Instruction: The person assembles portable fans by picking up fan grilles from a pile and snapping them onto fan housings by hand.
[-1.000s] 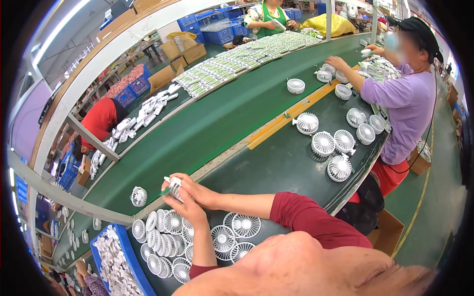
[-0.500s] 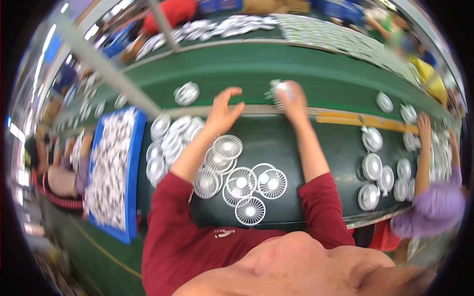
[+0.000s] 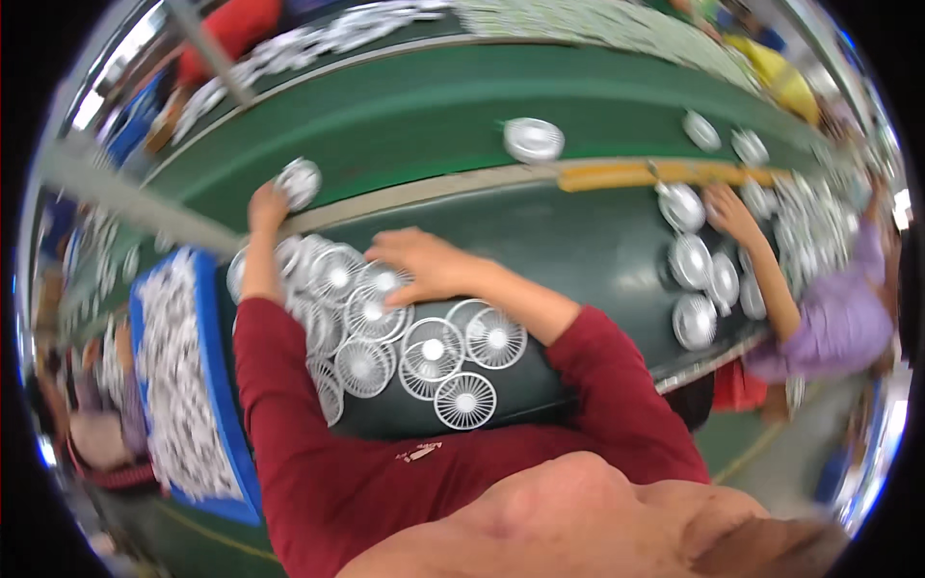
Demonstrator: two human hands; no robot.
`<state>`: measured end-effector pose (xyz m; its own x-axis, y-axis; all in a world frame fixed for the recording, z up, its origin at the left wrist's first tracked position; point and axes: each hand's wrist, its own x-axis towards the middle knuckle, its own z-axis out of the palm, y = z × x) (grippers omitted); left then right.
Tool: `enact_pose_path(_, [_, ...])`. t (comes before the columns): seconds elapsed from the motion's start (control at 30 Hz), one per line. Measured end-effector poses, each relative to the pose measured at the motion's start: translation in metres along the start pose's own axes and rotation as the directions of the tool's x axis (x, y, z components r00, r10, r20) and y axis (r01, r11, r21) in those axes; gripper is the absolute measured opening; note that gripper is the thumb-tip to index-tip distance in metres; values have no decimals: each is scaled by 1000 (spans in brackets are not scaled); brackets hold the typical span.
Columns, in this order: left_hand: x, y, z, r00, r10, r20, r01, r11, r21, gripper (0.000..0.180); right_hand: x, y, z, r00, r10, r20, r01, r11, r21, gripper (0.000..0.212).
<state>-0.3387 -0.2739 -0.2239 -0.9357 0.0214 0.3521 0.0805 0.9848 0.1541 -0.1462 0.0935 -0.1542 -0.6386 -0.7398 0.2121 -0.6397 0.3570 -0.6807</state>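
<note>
My left hand [image 3: 268, 208] reaches over the belt's near rail with its fingers closed on the edge of a white fan head [image 3: 300, 183]. My right hand [image 3: 426, 263] is over a heap of white round fan grilles, thumb and fingers apart. Its thumb is close to a grille [image 3: 379, 313] with radial spokes and a pale hub; whether they touch I cannot tell. Nearer to me lie more loose grilles, among them one [image 3: 465, 401] close to the table's front edge. Another white fan head [image 3: 533, 142] rests by itself on the green belt.
The green conveyor belt [image 3: 414, 125] crosses beyond the dark table [image 3: 578, 241]. A blue crate [image 3: 210, 332] full of small white parts stands at the left. On the right a co-worker in a purple sleeve [image 3: 833, 323] reaches towards several fan heads [image 3: 690, 260]. A yellow strip [image 3: 607, 175] edges the belt.
My right hand has let go of its fan head, now on the belt, and come back to the grilles. My left hand has moved out to the fan head on the left. The view has turned.
</note>
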Motion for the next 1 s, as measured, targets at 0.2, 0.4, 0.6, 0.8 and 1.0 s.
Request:
enact_pose_path(0.2, [27, 57, -3, 1000, 9, -28, -17, 958, -285, 23, -15, 22, 14, 978, -111, -178, 96, 991, -92, 62])
enact_pose_path(0.4, [-7, 131, -48, 948, -233, 217, 271, 234, -934, 41, -11, 9, -1, 990, -84, -112, 81, 996, -30, 67])
enact_pose_path(0.6, [-75, 233, -111, 914, -166, 370, 276, -412, -868, 49, -20, 2, -59, 765, 3, -644, 54, 996, 69, 79])
enact_pose_path(0.8, [-124, 266, -107, 872, 53, 487, 376, -711, -595, 58, -10, -8, -42, 771, -174, -613, 75, 980, -184, 76])
enact_pose_path(1.0, [-126, 276, -101, 873, 141, 467, 412, -728, -549, 49, -11, -2, -33, 831, -89, -549, -11, 984, -176, 80])
